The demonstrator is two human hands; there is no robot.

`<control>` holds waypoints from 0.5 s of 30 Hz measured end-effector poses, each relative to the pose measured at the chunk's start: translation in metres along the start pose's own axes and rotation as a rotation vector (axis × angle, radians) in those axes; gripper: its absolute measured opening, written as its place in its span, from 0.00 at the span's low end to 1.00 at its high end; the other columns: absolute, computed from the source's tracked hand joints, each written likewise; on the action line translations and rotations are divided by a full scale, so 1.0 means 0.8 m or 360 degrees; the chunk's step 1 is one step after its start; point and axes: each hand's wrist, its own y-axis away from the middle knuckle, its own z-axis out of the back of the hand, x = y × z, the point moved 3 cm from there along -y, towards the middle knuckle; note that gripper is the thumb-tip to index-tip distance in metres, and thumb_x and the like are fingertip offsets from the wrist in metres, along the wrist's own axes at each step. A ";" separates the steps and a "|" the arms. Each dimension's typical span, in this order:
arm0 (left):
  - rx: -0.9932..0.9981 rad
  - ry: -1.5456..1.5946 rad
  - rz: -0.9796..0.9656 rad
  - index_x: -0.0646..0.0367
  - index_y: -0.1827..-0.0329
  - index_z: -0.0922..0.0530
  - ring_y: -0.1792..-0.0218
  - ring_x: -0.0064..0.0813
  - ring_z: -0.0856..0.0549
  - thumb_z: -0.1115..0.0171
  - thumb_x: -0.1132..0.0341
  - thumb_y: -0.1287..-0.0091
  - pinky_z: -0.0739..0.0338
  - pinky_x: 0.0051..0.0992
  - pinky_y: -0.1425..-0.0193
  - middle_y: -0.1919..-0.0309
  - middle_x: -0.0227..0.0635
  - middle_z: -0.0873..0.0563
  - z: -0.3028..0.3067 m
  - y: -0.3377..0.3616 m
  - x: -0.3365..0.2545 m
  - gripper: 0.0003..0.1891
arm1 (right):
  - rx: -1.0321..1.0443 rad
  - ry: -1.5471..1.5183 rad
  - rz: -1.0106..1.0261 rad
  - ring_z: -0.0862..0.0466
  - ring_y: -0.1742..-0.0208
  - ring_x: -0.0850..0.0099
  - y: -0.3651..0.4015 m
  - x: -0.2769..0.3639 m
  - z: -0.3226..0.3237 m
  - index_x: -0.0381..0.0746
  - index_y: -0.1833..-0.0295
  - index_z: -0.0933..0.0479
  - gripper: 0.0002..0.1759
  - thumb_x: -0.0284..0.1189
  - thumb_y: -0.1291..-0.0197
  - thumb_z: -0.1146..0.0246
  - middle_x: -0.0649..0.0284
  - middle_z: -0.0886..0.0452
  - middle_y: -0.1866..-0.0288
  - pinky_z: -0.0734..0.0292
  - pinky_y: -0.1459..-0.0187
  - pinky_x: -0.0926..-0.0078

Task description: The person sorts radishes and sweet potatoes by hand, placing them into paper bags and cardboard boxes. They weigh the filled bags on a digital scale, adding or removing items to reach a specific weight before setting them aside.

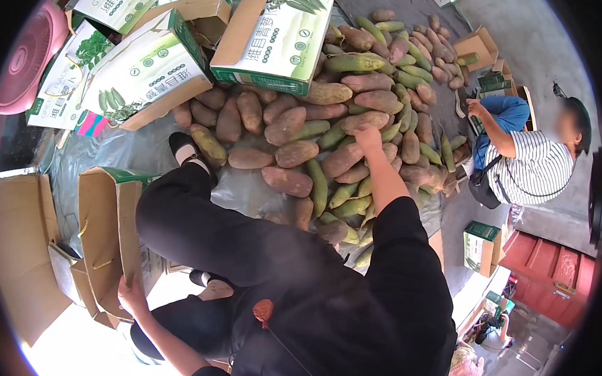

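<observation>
brown, rough-skinned tuber point(364, 119) sits under your right hand point(368, 136), near the middle of the pile point(296, 131). your fingers curl down over the top of it; whether they close round it i cannot tell from this angle. judgement: dense and heavy for its bulk, stiff, dry skin and not slippery, but its neighbours may roll when it is lifted. take it round the thick middle, not by the tapered ends, which could snap. long green pieces point(317, 185) lie mixed through the pile, all on a plastic sheet point(241, 186). your left hand point(133, 296), well apart from the pile on its near side, is clamped on the flap edge of an open cardboard box point(104, 227); what is inside, i cannot make out. printed cartons point(280, 35), green and white, lie tipped along the pile's far edge, two touching the tubers, contents hidden. a small green carton point(481, 244) stands off the pile's right side. a co-worker point(534, 169) in a striped top crouches at that right side, one hand on the heap.
</observation>
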 end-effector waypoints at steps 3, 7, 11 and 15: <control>0.0052 -0.0049 0.0053 0.64 0.54 0.20 0.62 0.38 0.14 0.38 0.70 0.43 0.23 0.33 0.54 0.64 0.45 0.14 -0.001 -0.002 0.007 0.14 | -0.0084 0.0133 -0.0176 0.19 0.50 0.53 -0.034 -0.025 0.029 0.40 0.55 0.18 0.17 0.36 0.48 0.40 0.50 0.17 0.54 0.25 0.48 0.61; 0.0022 -0.0095 0.0062 0.63 0.57 0.19 0.62 0.43 0.14 0.40 0.69 0.41 0.23 0.36 0.55 0.65 0.47 0.15 -0.001 0.000 0.006 0.11 | -0.0278 0.0000 -0.0067 0.16 0.58 0.57 -0.063 -0.045 0.064 0.35 0.62 0.19 0.14 0.33 0.48 0.41 0.49 0.16 0.63 0.23 0.54 0.62; -0.0032 -0.0044 0.0019 0.63 0.56 0.19 0.61 0.43 0.14 0.40 0.68 0.40 0.24 0.36 0.54 0.64 0.47 0.14 -0.001 0.000 -0.001 0.12 | -0.0181 0.0299 -0.0168 0.18 0.54 0.61 -0.052 -0.002 0.094 0.37 0.59 0.21 0.16 0.38 0.47 0.37 0.53 0.18 0.58 0.24 0.54 0.61; 0.0009 -0.0028 0.0070 0.64 0.53 0.19 0.61 0.37 0.14 0.39 0.67 0.40 0.24 0.34 0.53 0.63 0.46 0.14 0.001 -0.001 0.003 0.14 | -0.0313 0.0565 -0.0210 0.29 0.37 0.59 -0.057 0.029 0.113 0.46 0.44 0.27 0.27 0.39 0.51 0.29 0.60 0.28 0.39 0.26 0.44 0.60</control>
